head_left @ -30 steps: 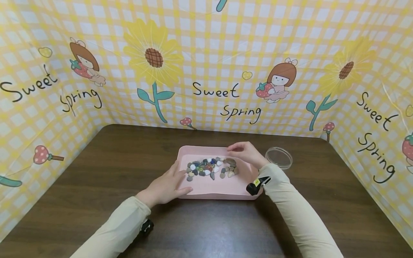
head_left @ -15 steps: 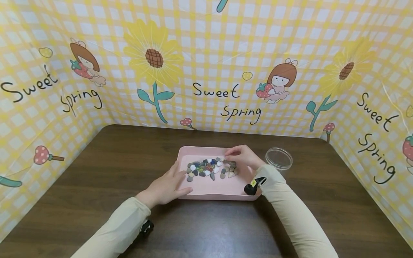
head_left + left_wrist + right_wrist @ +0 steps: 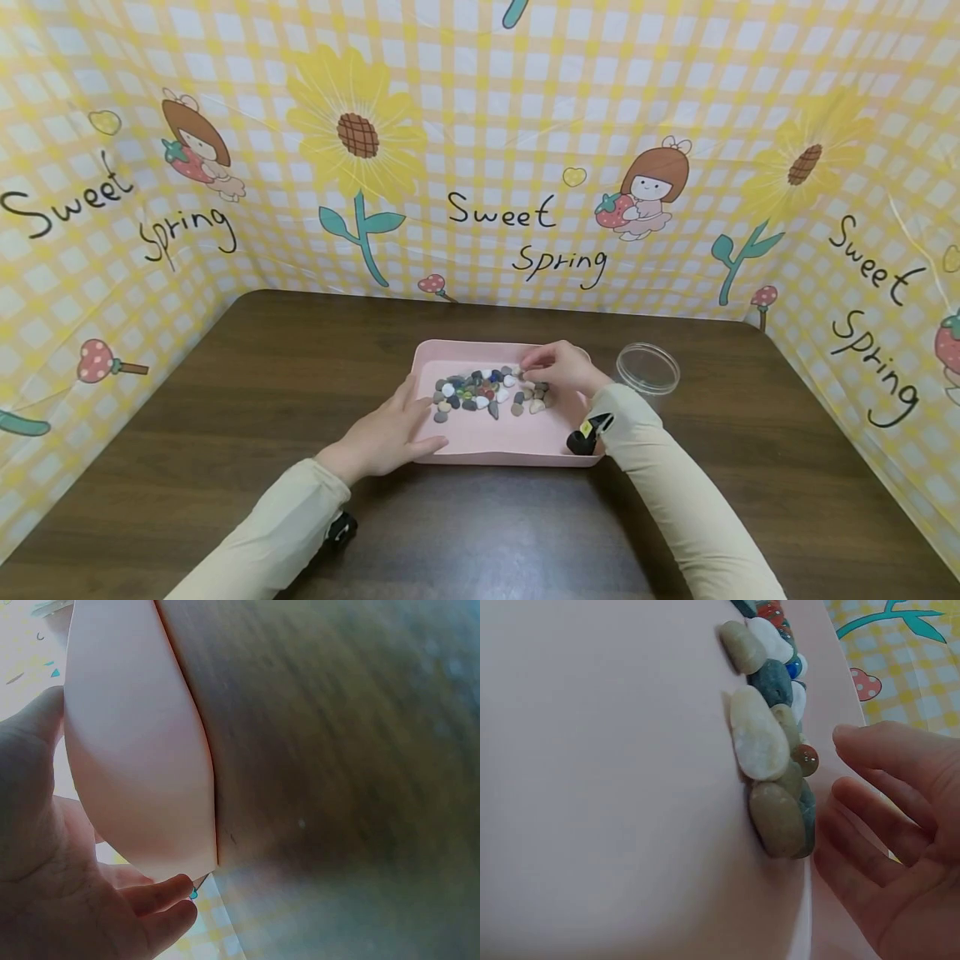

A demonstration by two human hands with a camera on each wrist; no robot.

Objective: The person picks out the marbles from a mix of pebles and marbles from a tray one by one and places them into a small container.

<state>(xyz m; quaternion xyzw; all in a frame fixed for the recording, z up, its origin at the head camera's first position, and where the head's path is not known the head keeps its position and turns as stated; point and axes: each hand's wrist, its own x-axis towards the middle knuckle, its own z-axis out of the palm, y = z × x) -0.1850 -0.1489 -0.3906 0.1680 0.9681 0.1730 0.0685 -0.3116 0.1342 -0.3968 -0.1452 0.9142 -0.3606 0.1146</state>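
The background is formed by a yellow-and-white checked cloth (image 3: 495,108), on which sunflowers, girls with strawberries and the words "Sweet Spring" are printed. In front of it a dark wooden table (image 3: 225,400) is seen, and near its middle a shallow pink tray (image 3: 487,437) is set. Small stones (image 3: 482,403) in grey, white, green, blue and reddish tones are spread in the tray; a larger cluster is seen toward the left, and a smaller one is partly covered from above by the right hand.

The left rim of the tray is touched by the left hand (image 3: 382,429), whose fingers and thumb are held apart. The right hand (image 3: 558,365) is held over the far right part of the tray, close above the stones; in the right wrist view its fingers are slightly bent and apart, and nothing is seen to be gripped. Beside those fingertips a round reddish-brown bead (image 3: 806,760), a long pale stone (image 3: 759,733) and a tan stone (image 3: 776,819) are shown.

A round transparent dish (image 3: 648,368) is placed on the table just beyond the right wrist. Both arms are covered by light beige sleeves (image 3: 682,492).
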